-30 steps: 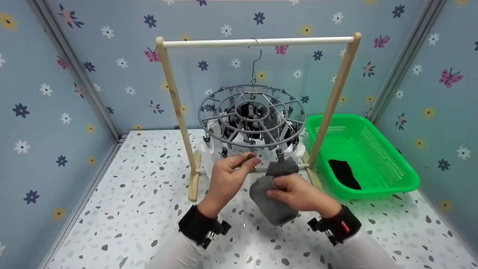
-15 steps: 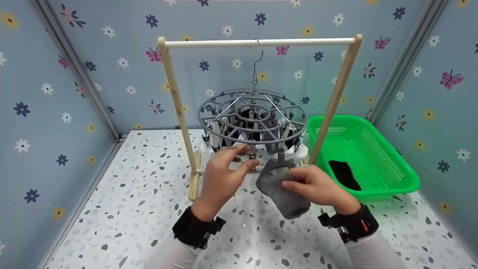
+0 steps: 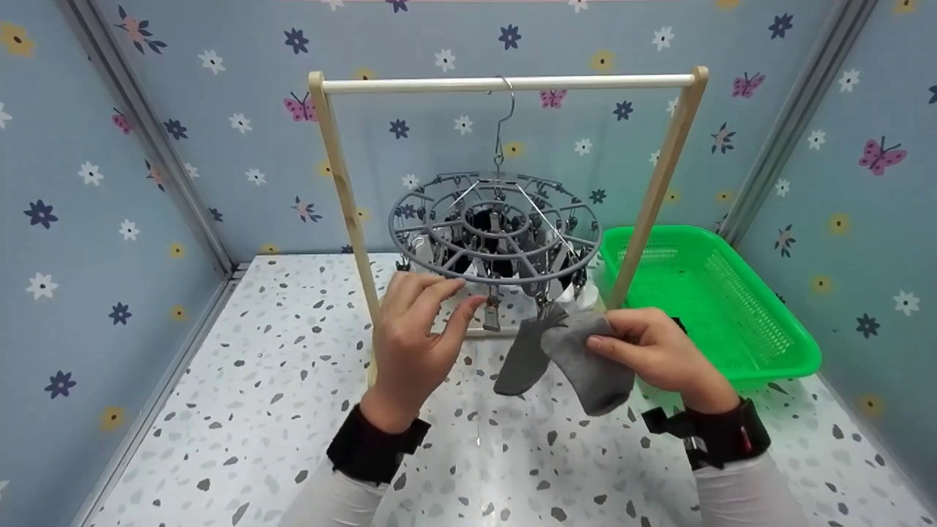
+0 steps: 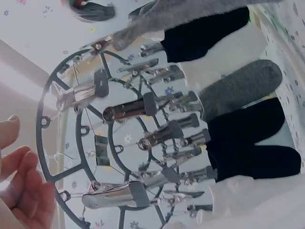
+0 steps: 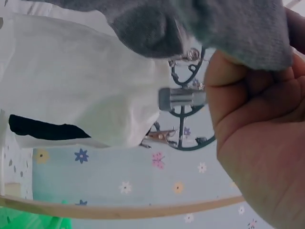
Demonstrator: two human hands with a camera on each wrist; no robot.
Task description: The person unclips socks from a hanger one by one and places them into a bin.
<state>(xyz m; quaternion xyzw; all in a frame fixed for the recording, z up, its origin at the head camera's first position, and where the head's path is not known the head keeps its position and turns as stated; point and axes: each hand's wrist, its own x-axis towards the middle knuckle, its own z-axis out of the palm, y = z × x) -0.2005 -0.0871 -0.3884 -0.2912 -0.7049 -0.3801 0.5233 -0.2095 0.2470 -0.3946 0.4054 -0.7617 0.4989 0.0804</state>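
The sock [image 3: 594, 373], pinched in the right hand [image 3: 662, 355], is at the near right of the hanger [image 3: 505, 279], beside a second sock [image 3: 521, 359] dangling there; whether the two touch, I cannot tell. The left hand [image 3: 416, 333] holds nothing, thumb and fingers parted just left of a bare clip [image 3: 493, 316]. The step looks like hanging the sock, so the next move likely calls for squeezing that clip and feeding an edge in.
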